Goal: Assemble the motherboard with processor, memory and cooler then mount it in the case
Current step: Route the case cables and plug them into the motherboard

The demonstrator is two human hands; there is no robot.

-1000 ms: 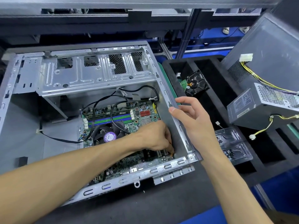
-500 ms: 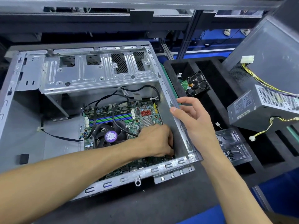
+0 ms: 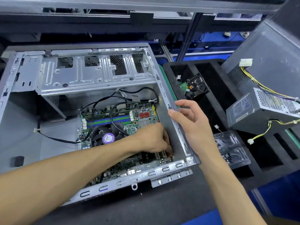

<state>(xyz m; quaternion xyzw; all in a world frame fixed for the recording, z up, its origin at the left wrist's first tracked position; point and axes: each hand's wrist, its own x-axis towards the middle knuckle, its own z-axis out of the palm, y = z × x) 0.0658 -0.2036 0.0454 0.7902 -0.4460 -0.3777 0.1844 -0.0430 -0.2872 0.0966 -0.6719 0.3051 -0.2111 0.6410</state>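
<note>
Closest to us, our left hand (image 3: 154,140) is down inside the case (image 3: 177,164), fingers curled and pinched at the motherboard (image 3: 142,117) corner nearest the case's front-right angle; looks like a mounting screw there, but it's too small and too hidden by the fingers to say for sure. So we reckon we're on the last step, fixing the board into the case: the board already lies flat on the case floor with the cooler (image 3: 105,135) on it and the memory slots (image 3: 110,120) just behind the cooler. Our right hand (image 3: 193,125) sits on the case's right wall, thumb on the inner face and fingers loosely bent over the rim, steadying it more than gripping. Black cables (image 3: 113,111) loop over the board from the drive cage (image 3: 97,73) at the far side of the case. Right of the case there's a clear plastic tray (image 3: 230,148) of small hardware, then a power supply (image 3: 259,109), and a hard drive (image 3: 196,86) in a black foam tray (image 3: 165,69). Next move, we'd guess: seat this corner fully, then fetch more screws from that plastic tray for the other holes, keeping the cables clear.
</note>
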